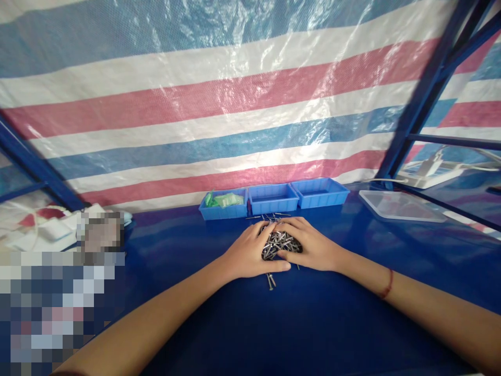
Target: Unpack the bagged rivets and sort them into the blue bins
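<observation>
Pile: nail-like metal fasteners [279, 243] on the blue table [250, 324], between both hands; a few lie loose beyond and nearer the wearer.
Left hand [252, 250]: cupped around the pile's left side, fingers curved, thumb stretched across its near edge.
Right hand [313, 245]: curved around the right side, fingers bent over the far edge, thumb against the fasteners.
Bins: three blue plastic bins [273, 204] beyond; the leftmost holds green packets [225, 200].

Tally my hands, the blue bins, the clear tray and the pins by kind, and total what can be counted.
Hands (left hand, right hand): 2
Blue bins: 3
Clear tray: 1
Pins: too heaped to count
Total without pins: 6
</observation>
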Tool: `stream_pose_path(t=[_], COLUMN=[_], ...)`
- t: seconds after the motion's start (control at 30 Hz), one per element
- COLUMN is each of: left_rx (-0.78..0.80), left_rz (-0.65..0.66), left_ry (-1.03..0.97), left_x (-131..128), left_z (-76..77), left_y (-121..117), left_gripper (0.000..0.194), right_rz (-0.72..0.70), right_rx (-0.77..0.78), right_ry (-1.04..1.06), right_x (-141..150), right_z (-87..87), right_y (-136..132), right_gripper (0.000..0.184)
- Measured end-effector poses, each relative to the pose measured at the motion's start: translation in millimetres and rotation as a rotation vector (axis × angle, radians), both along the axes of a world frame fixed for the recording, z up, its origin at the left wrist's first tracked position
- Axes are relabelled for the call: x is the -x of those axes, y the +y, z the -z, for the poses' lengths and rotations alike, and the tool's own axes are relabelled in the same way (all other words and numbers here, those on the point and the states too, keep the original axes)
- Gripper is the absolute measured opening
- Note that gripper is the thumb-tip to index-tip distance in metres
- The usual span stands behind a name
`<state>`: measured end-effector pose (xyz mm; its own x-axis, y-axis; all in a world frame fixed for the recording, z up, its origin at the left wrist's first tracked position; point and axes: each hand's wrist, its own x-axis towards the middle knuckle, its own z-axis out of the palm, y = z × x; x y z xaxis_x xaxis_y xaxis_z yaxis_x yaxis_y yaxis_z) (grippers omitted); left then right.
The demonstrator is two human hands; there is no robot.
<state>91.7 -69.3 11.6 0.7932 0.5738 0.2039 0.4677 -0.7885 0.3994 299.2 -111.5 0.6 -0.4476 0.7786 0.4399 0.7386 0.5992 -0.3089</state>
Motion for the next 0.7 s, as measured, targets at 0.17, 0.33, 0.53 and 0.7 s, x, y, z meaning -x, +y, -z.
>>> stream_pose_path(t=[0.17,0.33,0.53,0.7], left_rx=[0.025,-0.012,0.001,0.092], left_rz=[-0.028,-0.078,-0.180,-0.108], left_ry=[-0.134,-0.254,-0.343,-0.049], left_x=[-3,-2,5,23], left_z=[3.1,9.5,5.6,-4.7], left_y=[0,3,0,-9], left_gripper=[0.056,0.036,0.042,0.089], right_rz=[0.019,0.127,0.184,0.050], right_rx=[-0.043,-0.052,-0.075,-0.081], right_ry=[0.120,0.287,0.405,0.216], right_x=[3,7,27,25], right_z=[-5.2,-6.8,-8.6,-14.0], right_y=[-1,2,9,2], right_gripper=[0.025,0.015,0.013,0.017])
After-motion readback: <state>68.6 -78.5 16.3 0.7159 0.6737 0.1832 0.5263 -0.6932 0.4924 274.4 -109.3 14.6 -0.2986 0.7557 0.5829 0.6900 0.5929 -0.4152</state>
